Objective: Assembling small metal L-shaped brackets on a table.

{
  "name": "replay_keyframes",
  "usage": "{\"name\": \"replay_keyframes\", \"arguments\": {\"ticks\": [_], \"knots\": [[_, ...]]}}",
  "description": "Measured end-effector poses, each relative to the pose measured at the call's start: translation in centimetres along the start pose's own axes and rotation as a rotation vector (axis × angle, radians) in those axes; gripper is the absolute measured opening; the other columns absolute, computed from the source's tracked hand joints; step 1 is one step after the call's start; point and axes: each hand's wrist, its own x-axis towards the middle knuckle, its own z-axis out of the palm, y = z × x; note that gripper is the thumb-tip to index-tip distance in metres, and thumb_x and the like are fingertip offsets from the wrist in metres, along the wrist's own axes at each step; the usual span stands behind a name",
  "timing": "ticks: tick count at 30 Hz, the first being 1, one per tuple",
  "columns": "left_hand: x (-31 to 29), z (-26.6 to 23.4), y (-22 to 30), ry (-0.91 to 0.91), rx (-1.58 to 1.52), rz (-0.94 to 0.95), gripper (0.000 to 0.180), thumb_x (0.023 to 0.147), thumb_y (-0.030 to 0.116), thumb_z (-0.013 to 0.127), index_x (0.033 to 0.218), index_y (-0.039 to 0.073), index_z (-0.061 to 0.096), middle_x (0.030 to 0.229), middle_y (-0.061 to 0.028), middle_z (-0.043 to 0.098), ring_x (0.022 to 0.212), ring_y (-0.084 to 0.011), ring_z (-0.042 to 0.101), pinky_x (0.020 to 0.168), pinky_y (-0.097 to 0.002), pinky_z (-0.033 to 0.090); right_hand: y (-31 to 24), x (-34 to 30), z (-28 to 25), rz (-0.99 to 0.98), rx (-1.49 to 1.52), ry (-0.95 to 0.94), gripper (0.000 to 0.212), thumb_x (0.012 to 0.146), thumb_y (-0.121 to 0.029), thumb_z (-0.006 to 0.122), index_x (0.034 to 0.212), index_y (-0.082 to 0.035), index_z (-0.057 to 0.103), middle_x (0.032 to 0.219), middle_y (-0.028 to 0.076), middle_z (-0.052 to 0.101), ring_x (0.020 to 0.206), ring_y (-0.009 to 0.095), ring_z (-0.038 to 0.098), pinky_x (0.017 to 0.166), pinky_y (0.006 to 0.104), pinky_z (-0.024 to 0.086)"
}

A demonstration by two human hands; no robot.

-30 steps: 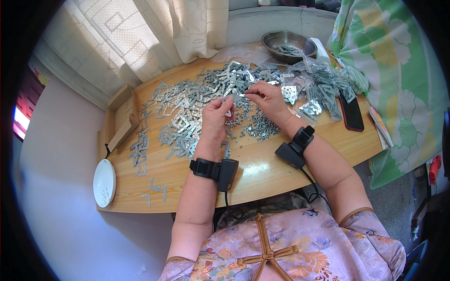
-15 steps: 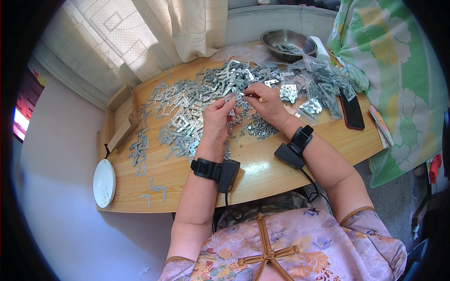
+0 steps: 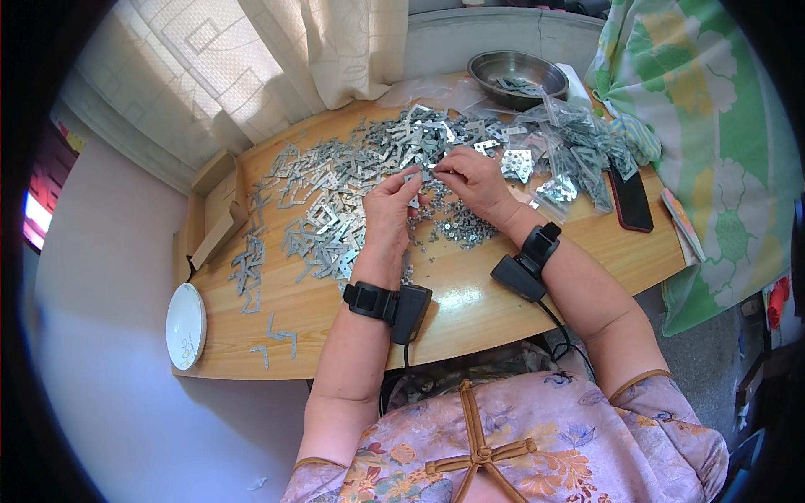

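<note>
Both my hands meet above the counter (image 3: 503, 293): left hand (image 3: 390, 210) and right hand (image 3: 471, 180) pinch one small metal bracket (image 3: 417, 178) between their fingertips, held over the spread of loose brackets (image 3: 335, 210), with small screws (image 3: 461, 228) scattered just beneath and a steel bowl (image 3: 517, 75) well beyond.

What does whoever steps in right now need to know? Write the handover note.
Left hand: pinching a small metal bracket above the table.
Right hand: fingertips meeting the same bracket from the other side.
Things: loose bracket pile ahead and left; small screws under the hands; filled clear bags to the right; steel bowl at the far edge.
Done: several bags packed.
Left: most of the pile is still loose.
</note>
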Motion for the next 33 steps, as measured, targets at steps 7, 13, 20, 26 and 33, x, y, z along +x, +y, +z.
{"name": "replay_keyframes", "arguments": {"ticks": [7, 13, 20, 26, 33], "knots": [[-0.1, 0.0, 0.4, -0.001, -0.007, 0.002, 0.025, 0.083, 0.017, 0.061, 0.103, 0.002, 0.062, 0.081, -0.0025, 0.064, 0.059, -0.0067, 0.057, 0.045, -0.0153, 0.037, -0.3, 0.0, -0.1, -0.017, 0.038, 0.007, 0.007, 0.07, -0.002, 0.06, 0.077, -0.002, 0.059, 0.074, 0.011, 0.057, 0.069, 0.027, 0.056, 0.061, 0.0334, 0.046], [-0.2, 0.1, 0.6, -0.016, -0.018, 0.003, 0.025, 0.083, 0.016, 0.061, 0.104, 0.002, 0.061, 0.086, -0.0056, 0.064, 0.061, -0.0076, 0.057, 0.045, -0.0145, 0.039, -0.1, 0.1, 0.0, -0.009, 0.054, 0.01, 0.009, 0.069, 0.0, 0.059, 0.078, -0.001, 0.057, 0.074, 0.012, 0.056, 0.069, 0.028, 0.056, 0.061, 0.0342, 0.045], [-0.5, 0.2, 0.9, -0.015, -0.005, 0.012, 0.026, 0.083, 0.017, 0.061, 0.104, 0.002, 0.061, 0.086, -0.0051, 0.065, 0.061, -0.007, 0.057, 0.047, -0.0154, 0.039, -0.3, 0.1, 0.1, -0.054, 0.047, 0.035, 0.009, 0.07, 0.0, 0.059, 0.079, -0.001, 0.059, 0.077, 0.011, 0.056, 0.072, 0.028, 0.057, 0.063, 0.0335, 0.046], [-0.7, 0.5, 1.0, -0.007, -0.002, 0.017, 0.025, 0.084, 0.017, 0.06, 0.104, 0.001, 0.061, 0.085, -0.0047, 0.065, 0.06, -0.0065, 0.056, 0.047, -0.0158, 0.039, -0.2, 0.0, 0.0, -0.088, -0.01, 0.04, 0.009, 0.07, -0.002, 0.061, 0.079, -0.003, 0.061, 0.078, 0.009, 0.056, 0.073, 0.026, 0.057, 0.063, 0.0321, 0.047], [-0.7, 0.6, 1.0, -0.011, 0.023, 0.025, 0.024, 0.084, 0.016, 0.06, 0.103, 0.001, 0.062, 0.084, -0.0038, 0.065, 0.06, -0.0064, 0.057, 0.047, -0.0157, 0.039, -0.2, 0.0, 0.2, -0.077, -0.042, 0.062, 0.007, 0.069, -0.004, 0.063, 0.076, -0.004, 0.062, 0.079, 0.007, 0.056, 0.074, 0.024, 0.057, 0.062, 0.0312, 0.047]]}}
